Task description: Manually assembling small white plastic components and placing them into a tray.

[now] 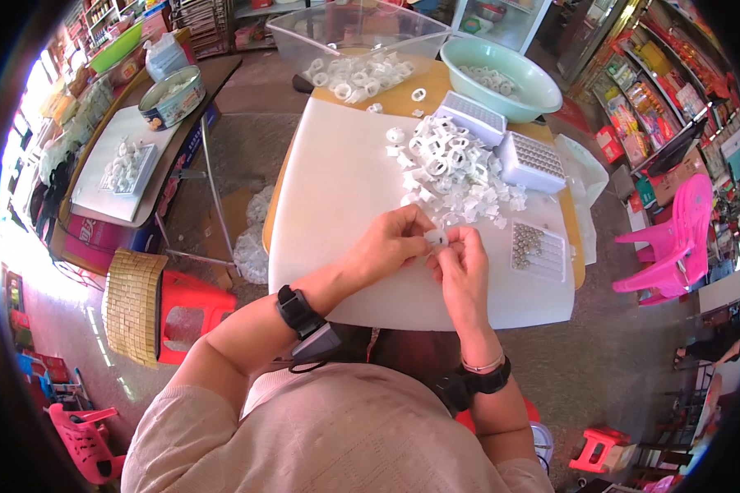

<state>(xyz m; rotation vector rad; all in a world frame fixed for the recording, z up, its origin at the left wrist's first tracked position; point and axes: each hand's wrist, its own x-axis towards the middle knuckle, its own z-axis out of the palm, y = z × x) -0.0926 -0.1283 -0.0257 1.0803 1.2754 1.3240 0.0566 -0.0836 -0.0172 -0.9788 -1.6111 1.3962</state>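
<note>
A small round white plastic part point(436, 237) is pinched between both my hands above the white tabletop point(345, 172). My left hand point(395, 241) grips it from the left with thumb and fingers. My right hand point(462, 261) closes on its right side and partly covers it. Just beyond my fingers spreads a heap of white plastic ring-shaped parts and smaller white pieces point(448, 160). To the right of my right hand lies a shallow white tray point(553, 255) with small shiny metal pieces point(528, 243) toward its left side.
Two white trays of small parts point(533, 162) stand beyond the heap. A pale green basin point(543, 94) and a clear plastic bin point(358, 41) hold more rings at the far edge. Left is a side table point(99, 172) with a round tin point(171, 99); a pink chair point(674, 238) stands right.
</note>
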